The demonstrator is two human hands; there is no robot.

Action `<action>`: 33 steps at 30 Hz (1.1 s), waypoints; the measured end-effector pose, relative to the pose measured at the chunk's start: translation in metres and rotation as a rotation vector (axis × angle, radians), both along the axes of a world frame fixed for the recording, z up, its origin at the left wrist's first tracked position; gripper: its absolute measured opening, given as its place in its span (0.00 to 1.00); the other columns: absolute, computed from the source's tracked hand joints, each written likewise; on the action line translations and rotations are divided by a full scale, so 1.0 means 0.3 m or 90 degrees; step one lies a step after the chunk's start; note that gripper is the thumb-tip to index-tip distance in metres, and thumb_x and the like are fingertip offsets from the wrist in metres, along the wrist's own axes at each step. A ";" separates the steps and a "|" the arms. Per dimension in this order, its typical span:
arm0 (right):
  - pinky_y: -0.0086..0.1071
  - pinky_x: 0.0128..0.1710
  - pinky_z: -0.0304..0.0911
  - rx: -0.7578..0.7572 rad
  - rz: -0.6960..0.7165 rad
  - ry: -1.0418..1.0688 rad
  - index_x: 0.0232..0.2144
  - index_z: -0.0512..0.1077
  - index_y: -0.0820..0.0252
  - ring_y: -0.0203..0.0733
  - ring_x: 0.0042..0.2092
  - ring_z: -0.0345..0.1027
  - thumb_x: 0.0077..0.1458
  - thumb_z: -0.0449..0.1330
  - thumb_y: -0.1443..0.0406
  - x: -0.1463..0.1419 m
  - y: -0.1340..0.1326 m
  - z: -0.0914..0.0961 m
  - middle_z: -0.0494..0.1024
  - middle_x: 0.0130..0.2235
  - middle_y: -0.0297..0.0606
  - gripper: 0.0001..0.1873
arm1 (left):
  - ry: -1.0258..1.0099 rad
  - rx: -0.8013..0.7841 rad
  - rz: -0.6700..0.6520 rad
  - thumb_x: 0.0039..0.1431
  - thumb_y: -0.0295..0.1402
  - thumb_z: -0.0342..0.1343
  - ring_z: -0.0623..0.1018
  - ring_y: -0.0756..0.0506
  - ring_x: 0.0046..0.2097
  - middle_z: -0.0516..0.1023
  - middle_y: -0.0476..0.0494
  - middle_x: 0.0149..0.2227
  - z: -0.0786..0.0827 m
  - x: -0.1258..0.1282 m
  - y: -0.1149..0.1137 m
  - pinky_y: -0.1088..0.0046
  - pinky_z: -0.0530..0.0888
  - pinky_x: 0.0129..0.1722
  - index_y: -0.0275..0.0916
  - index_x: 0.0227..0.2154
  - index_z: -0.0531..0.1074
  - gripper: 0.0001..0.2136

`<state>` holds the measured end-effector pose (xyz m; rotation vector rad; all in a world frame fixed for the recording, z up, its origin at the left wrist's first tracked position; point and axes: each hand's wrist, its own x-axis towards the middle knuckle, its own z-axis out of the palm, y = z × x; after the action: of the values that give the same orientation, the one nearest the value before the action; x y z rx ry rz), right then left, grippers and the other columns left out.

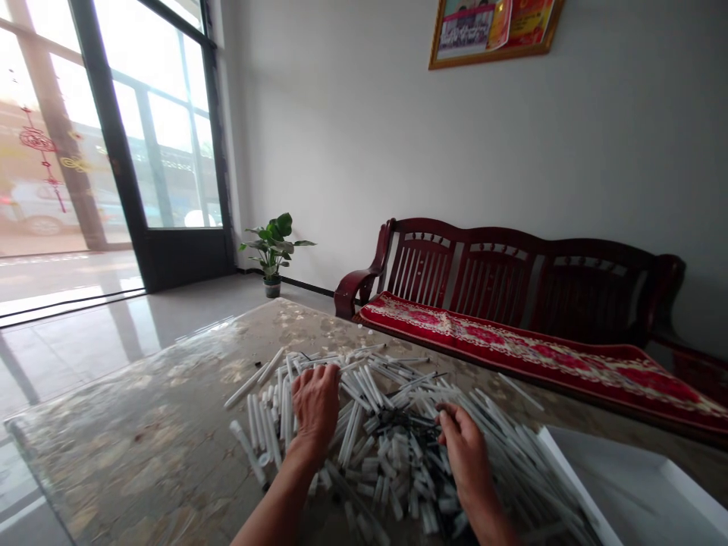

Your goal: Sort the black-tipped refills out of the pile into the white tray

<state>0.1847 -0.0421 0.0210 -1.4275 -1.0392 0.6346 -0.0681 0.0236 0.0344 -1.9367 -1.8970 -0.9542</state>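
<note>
My left hand (315,402) reaches over the back left of a pile of slim white tubes (353,432) that look like pen barrels. Its fingers curl downward, and whatever they grip is hidden behind the hand. On the right side of the pile, my right hand (462,436) has thumb and fingers pinched together beside a cluster of small dark pieces (395,418). What sits in that pinch is too small to make out. Short translucent caps (392,466) lie heaped between my forearms. Longer clear tubes (515,436) spread out beyond my right hand.
The pile lies on a glass-topped table (142,432) with a floral pattern. A shallow white box (642,485) stands at the right. Behind the table is a dark wooden bench (500,265) with a red runner (512,345). A potted plant (273,254) stands near the glass door (164,136).
</note>
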 end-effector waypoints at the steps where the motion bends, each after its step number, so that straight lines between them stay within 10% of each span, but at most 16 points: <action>1: 0.35 0.27 0.66 0.000 0.001 0.000 0.34 0.74 0.59 0.42 0.25 0.67 0.47 0.57 0.48 -0.003 0.000 0.001 0.77 0.28 0.36 0.22 | -0.005 -0.005 0.016 0.65 0.32 0.50 0.72 0.36 0.42 0.80 0.40 0.37 -0.006 -0.013 0.006 0.57 0.63 0.47 0.42 0.37 0.77 0.10; 5: 0.34 0.26 0.66 0.006 -0.006 0.006 0.33 0.75 0.59 0.42 0.24 0.67 0.46 0.58 0.49 -0.006 0.000 0.001 0.77 0.27 0.36 0.21 | -0.009 0.016 0.007 0.57 0.25 0.55 0.70 0.34 0.53 0.78 0.38 0.48 -0.026 -0.012 0.010 0.49 0.58 0.58 0.44 0.48 0.76 0.17; 11: 0.34 0.26 0.65 0.014 -0.003 0.001 0.33 0.75 0.60 0.42 0.24 0.67 0.45 0.59 0.49 0.001 0.005 -0.008 0.77 0.26 0.35 0.22 | 0.044 -0.083 -0.228 0.51 0.22 0.57 0.64 0.34 0.63 0.75 0.43 0.54 -0.044 0.047 -0.009 0.49 0.55 0.64 0.49 0.41 0.79 0.18; 16: 0.35 0.26 0.65 0.002 -0.002 0.000 0.33 0.76 0.60 0.42 0.24 0.67 0.44 0.58 0.49 -0.006 0.004 -0.002 0.77 0.26 0.35 0.22 | 0.052 -0.169 -0.239 0.54 0.25 0.59 0.64 0.33 0.65 0.76 0.42 0.55 -0.081 0.060 0.006 0.47 0.57 0.64 0.47 0.39 0.80 0.13; 25: 0.33 0.25 0.63 -0.001 0.063 -0.045 0.31 0.75 0.57 0.42 0.23 0.67 0.51 0.57 0.48 -0.026 -0.004 -0.005 0.75 0.25 0.34 0.20 | -0.020 0.094 -0.444 0.64 0.31 0.56 0.78 0.44 0.44 0.81 0.47 0.37 -0.061 0.139 -0.024 0.55 0.68 0.59 0.44 0.40 0.77 0.05; 33: 0.31 0.26 0.54 0.014 0.099 -0.213 0.19 0.62 0.54 0.37 0.25 0.57 0.59 0.51 0.46 -0.062 -0.031 0.023 0.64 0.20 0.29 0.25 | -0.004 0.157 -0.509 0.67 0.38 0.54 0.76 0.47 0.32 0.78 0.49 0.31 -0.059 0.215 -0.105 0.72 0.71 0.34 0.44 0.40 0.77 0.08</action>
<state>0.1660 -0.0514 0.0280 -1.4744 -1.4259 0.5019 -0.0034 -0.0079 0.0167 -2.5453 -0.9003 -1.3018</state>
